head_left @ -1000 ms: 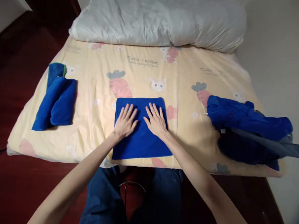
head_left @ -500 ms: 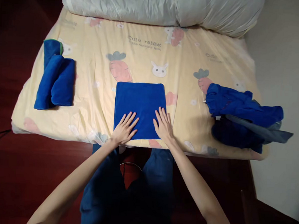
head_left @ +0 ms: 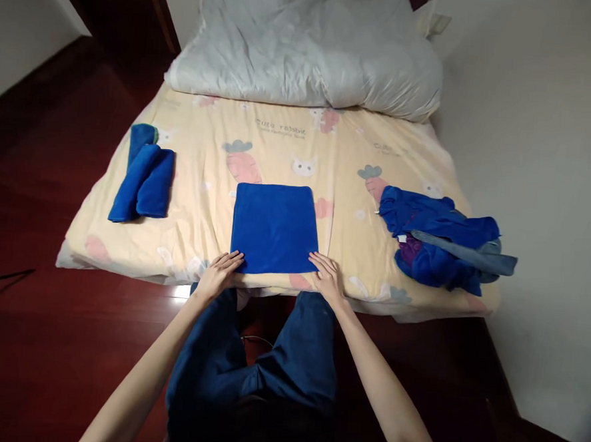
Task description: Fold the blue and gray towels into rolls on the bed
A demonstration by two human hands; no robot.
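Note:
A blue square cloth (head_left: pixel 276 228) lies flat on the patterned bed sheet, close to the bed's front edge. My left hand (head_left: pixel 221 272) touches its near left corner, and my right hand (head_left: pixel 326 275) touches its near right corner. The fingers of both hands are stretched out and lie close together on the cloth's edge; the thumbs are hard to make out. Two rolled blue cloths (head_left: pixel 142 183) rest at the left of the bed beside another blue piece with a green edge (head_left: pixel 143 137). At the right is a loose pile of blue and grey cloths (head_left: pixel 439 236).
The yellow sheet (head_left: pixel 201 208) with rabbits and carrots covers the bed. A large grey quilt (head_left: pixel 310 55) is bunched across the far end. A pale wall (head_left: pixel 519 161) stands at the right, and a dark cable (head_left: pixel 6 277) crosses the red floor at the left.
Both hands have slid from the middle of the cloth back to its near corners. The camera view has tilted up, showing more of the quilt and floor.

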